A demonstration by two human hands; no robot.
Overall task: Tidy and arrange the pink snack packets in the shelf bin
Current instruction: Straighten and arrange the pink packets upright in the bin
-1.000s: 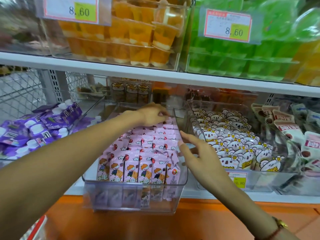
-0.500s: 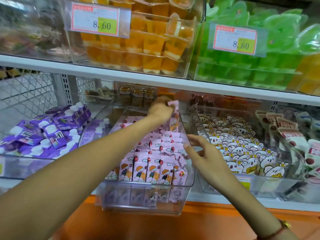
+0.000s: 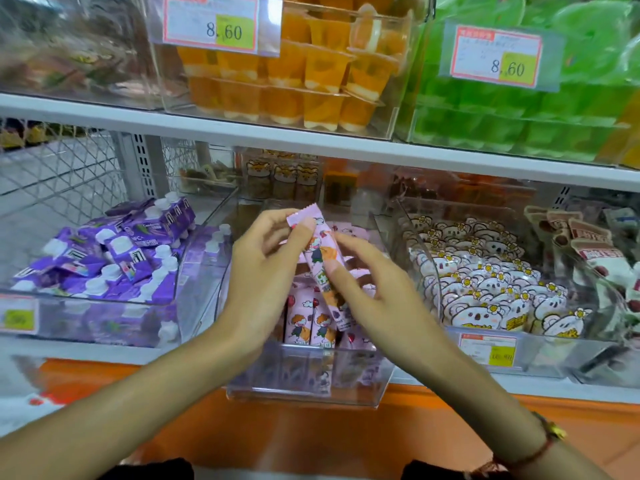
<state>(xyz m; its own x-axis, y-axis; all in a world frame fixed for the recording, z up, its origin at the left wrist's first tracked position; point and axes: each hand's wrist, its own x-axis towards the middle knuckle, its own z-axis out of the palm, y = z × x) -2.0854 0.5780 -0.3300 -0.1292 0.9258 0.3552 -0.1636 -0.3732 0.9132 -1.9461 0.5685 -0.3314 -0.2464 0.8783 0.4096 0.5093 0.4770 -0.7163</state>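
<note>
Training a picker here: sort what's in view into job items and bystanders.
Job:
pink packet, held above the bin by left hand and right hand
pink packets in the bin
clear bin

Bystanders:
purple pouches
bear packets
orange jelly cups
price tags

— What is hidden in the bin (image 3: 304,382)?
— Many pink packets (image 3: 306,323) are covered by two hands.
— And the tags?
— The small print on the price tag (image 3: 496,57) is blurred.

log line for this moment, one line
left hand: pinches pink packet | right hand: thumb on packet | packet: above clear bin | step: not yet placed
</note>
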